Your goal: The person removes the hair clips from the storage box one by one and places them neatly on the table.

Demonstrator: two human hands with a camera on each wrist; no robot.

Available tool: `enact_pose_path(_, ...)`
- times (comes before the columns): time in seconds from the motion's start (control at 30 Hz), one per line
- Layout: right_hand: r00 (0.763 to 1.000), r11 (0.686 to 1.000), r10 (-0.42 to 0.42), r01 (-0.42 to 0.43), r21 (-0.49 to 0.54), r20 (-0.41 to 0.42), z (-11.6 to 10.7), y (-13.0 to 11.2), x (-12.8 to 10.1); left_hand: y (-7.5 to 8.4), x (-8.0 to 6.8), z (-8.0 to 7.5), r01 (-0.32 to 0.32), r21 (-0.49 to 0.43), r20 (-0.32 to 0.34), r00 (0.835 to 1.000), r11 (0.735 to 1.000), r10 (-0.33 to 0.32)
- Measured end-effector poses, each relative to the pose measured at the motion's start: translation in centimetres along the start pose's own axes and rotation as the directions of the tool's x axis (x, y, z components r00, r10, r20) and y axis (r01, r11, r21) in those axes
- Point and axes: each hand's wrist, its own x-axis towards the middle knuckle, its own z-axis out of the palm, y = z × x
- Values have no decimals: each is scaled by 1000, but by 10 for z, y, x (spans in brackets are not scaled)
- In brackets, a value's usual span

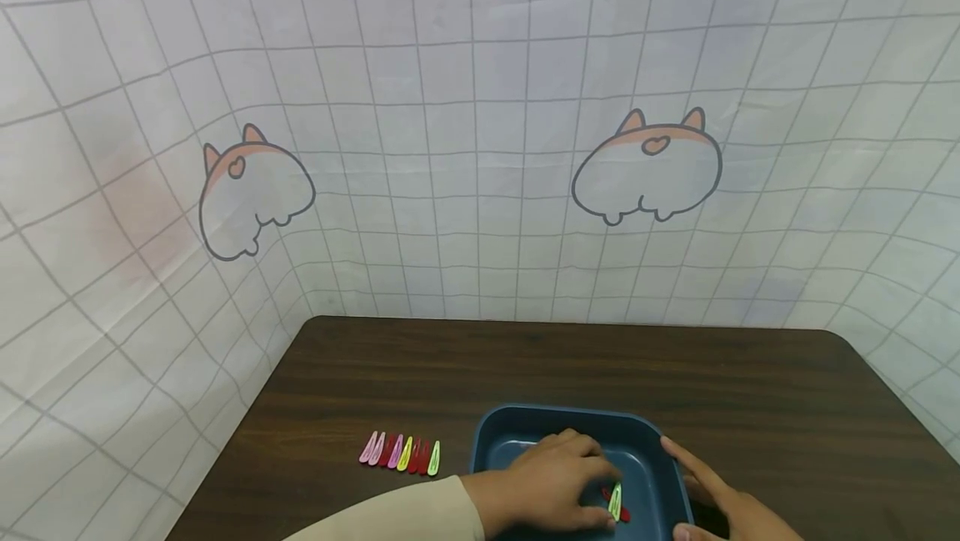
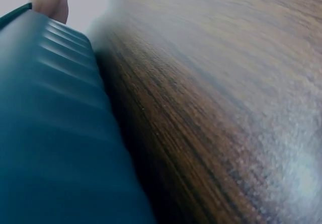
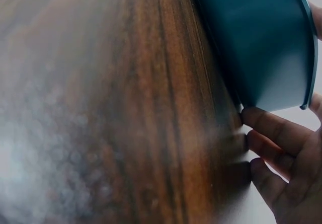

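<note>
A left hand (image 1: 551,483) reaches into a blue tray (image 1: 558,420), its curled fingers (image 1: 592,516) pinching at a green clip (image 1: 616,502) that lies on a red clip (image 1: 622,513) on the tray floor, just at the fingertips. The right hand (image 1: 731,499) steadies the tray from outside, fingers (image 3: 271,128) straight and relaxed against its wall and rim.

The two clips overlap, so a loose pinch could lift both or drop the green one back; whether the fingers have closed on it cannot be told for sure. A tug against the smooth tray might also slide it if the right hand eases off.

Left of the left hand's fingers, a row of clips (image 1: 400,451), pink, red and green, lies on the dark wood-grain surface (image 1: 750,408). Beyond, a white grid-patterned cloth (image 1: 480,107) printed with cartoon animals screens the space.
</note>
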Motion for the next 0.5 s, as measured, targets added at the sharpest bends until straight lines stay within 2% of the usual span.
enact_pose_path(0.23,1000,1000,14,-14,-14,0,0,0,1,2,1,2,18,12,1,1000,1000,-18)
enact_pose_path(0.5,1000,1000,8,-8,11,4,1,-1,0,3,1,-2,25,-25,19,1000,999,-25)
